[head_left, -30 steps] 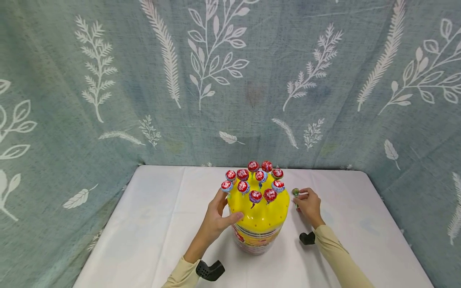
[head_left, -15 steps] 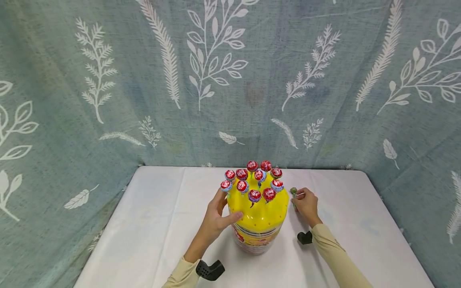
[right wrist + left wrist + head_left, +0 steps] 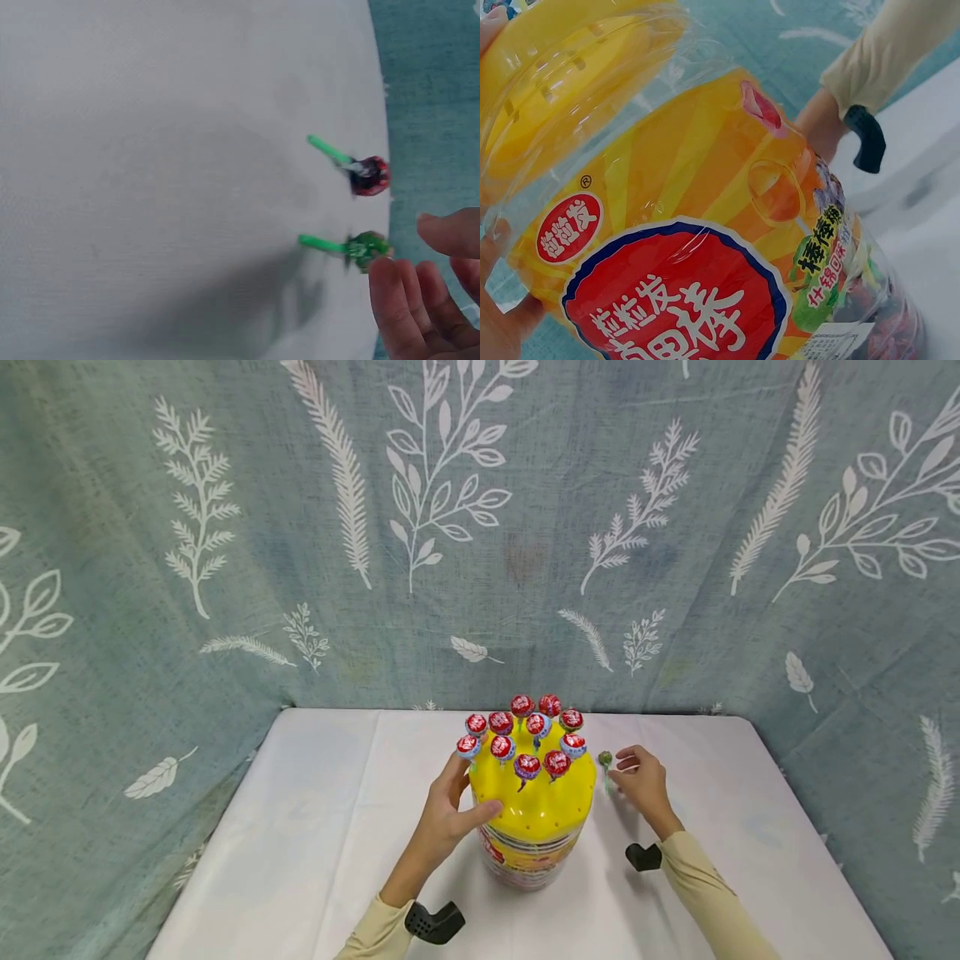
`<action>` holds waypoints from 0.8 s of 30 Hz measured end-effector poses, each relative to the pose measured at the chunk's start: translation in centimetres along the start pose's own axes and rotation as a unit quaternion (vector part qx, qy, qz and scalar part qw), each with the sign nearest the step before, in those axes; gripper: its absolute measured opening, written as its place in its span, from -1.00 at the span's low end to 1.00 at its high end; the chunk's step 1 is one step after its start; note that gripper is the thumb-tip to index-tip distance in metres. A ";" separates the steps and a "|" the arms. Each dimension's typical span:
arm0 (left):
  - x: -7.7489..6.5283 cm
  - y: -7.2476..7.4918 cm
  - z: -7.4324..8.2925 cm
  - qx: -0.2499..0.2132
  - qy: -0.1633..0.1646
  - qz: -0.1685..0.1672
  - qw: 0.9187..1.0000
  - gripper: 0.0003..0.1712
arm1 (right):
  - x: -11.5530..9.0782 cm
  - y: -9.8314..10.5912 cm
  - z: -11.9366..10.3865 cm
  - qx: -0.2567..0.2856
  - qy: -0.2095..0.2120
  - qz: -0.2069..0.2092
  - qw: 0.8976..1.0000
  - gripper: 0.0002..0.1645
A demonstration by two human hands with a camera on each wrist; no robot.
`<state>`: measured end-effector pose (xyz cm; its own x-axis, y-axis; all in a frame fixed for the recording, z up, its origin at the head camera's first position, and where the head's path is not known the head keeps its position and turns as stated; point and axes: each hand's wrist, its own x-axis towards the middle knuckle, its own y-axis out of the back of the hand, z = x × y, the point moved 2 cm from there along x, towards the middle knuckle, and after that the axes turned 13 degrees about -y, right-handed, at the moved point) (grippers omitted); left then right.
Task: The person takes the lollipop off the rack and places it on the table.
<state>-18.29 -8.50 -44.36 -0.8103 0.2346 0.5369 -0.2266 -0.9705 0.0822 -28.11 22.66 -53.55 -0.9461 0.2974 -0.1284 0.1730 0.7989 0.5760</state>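
My left hand [image 3: 446, 818] holds a tall clear jar [image 3: 667, 247] by its domed yellow lid [image 3: 542, 814], thumb on top and fingers round the far left side. Several red-wrapped lollipops [image 3: 557, 765] stand upright in the lid's holes. Right of the jar, a green lollipop [image 3: 605, 758] lies on the white table, its green stick toward me. My right hand [image 3: 641, 783] is just beside it, thumb and fingers apart with nothing between them. In the right wrist view its fingertips [image 3: 386, 274] overlap the green candy head. A dark red lollipop [image 3: 369, 176] lies alongside, hidden behind the jar in the head view.
The white-covered table [image 3: 352, 827] meets a hanging grey-green leaf-print curtain [image 3: 480, 527] at its back edge and sides. Wrapped lollipops [image 3: 889, 330] show through the jar's lower wall. A black wrist device [image 3: 435, 923] hangs below each sleeve.
My right fingers have come away from the green lollipop, opening a small gap to its right. The left hand keeps its hold on the jar; the head view has shifted slightly.
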 end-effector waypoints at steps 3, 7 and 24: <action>-0.1 0.0 0.0 0.002 0.002 -0.001 1.000 -0.14 | -0.5 0.6 -0.8 0.007 0.014 -0.007 1.000 -0.63; -0.1 0.0 -0.1 -0.002 0.004 -0.001 1.000 -0.13 | -1.2 1.3 -2.1 0.017 0.040 -0.010 0.999 -0.64; -0.1 0.0 -0.2 -0.016 -0.007 0.003 1.000 -0.17 | -4.4 4.7 -6.8 0.012 0.127 -0.004 0.992 -0.72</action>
<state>-18.30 -8.52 -44.57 -0.8038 0.2270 0.5498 -0.2385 -0.9698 0.0518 -25.00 21.55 -44.82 -0.9853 0.1526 0.0766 0.1692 0.8142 0.5554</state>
